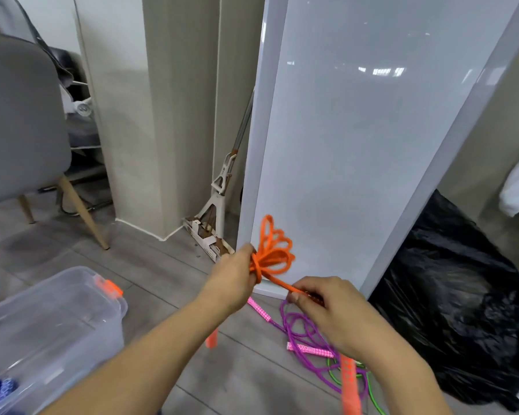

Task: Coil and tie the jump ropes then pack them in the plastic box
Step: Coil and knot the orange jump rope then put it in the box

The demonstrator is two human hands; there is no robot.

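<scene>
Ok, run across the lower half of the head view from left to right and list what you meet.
Plastic box → left hand → orange jump rope, its loops bunched in that hand → right hand, pinching the rope's tail → black bag. Purple rope omitted: it overlaps the right hand.

No text, label, brand, number or sign can be read anywhere in the view. Darker marks are seen along the orange jump-rope handle (348,384) at the lower right, but they are too blurred to be made out as letters or figures. A white checked pattern is carried on the pink handles (310,350) lying on the floor, and it cannot be told whether any writing is included in it
</scene>
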